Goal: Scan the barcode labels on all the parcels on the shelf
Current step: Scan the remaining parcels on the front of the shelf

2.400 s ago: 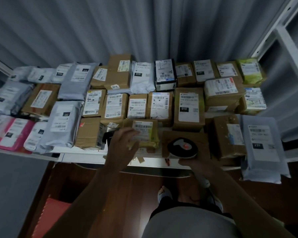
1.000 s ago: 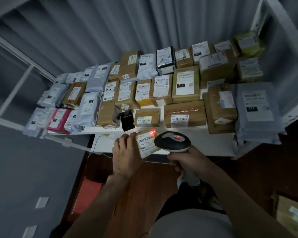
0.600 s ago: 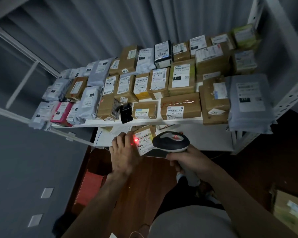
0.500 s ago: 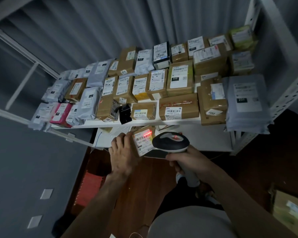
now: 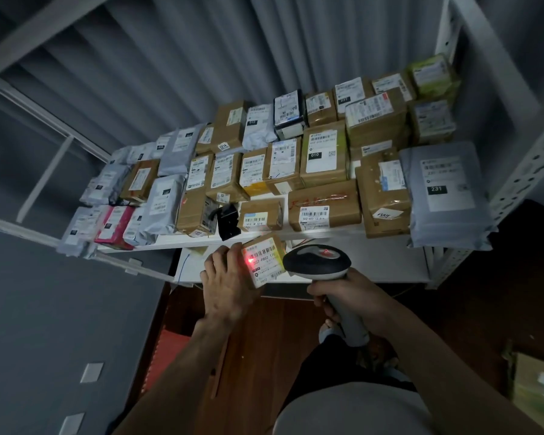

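Currently, the left hand (image 5: 225,285) is gripping a small box (image 5: 263,260) with curled fingers, holding it just in front of the shelf (image 5: 374,235) edge. The right hand (image 5: 347,298) is wrapping its fingers round the scanner (image 5: 317,262) handle; a red dot is landing on the box's label (image 5: 262,258).

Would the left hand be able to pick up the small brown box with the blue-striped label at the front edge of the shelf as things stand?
Probably not yet: the left hand grips a small parcel under the scanner. The way to the small brown box looks free, with nothing on top of it.
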